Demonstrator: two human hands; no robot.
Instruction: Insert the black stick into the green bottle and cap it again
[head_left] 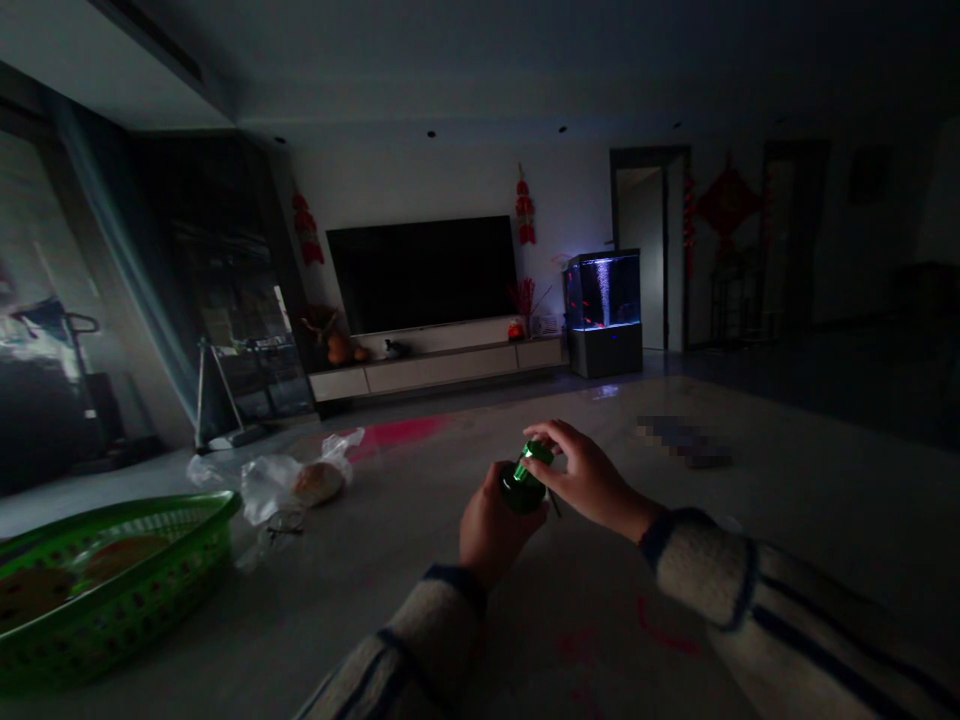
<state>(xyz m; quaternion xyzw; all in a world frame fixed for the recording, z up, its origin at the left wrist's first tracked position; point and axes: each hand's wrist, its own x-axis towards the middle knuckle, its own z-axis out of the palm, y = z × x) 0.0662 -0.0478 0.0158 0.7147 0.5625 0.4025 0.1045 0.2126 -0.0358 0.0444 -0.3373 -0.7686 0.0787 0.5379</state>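
The room is dim, with a dark television (424, 275) on the far wall above a long low cabinet (442, 368), and a lit aquarium (602, 292) glowing blue-violet to its right; nearer, a wide pale surface (390, 600) stretches beneath the person's forearms, a pinkish-red patch (397, 433) spread across its far left part; at the near left stands a green basket (161, 595) with slotted sides and roundish brownish things inside, and just beyond it a crumpled clear plastic bag (266, 488) lies beside a rounded pale-brown lump (319, 483); in the middle, raised over the surface, is a small dark-green vessel (521, 492), probably a bottle, though the gloom blurs its outline; the left hand (491, 530) wraps its fingers around the body from below and the left, while the right hand (583, 468) closes its thumb and fingers about the shiny green top (534, 455); both sleeves are pale with dark stripes.
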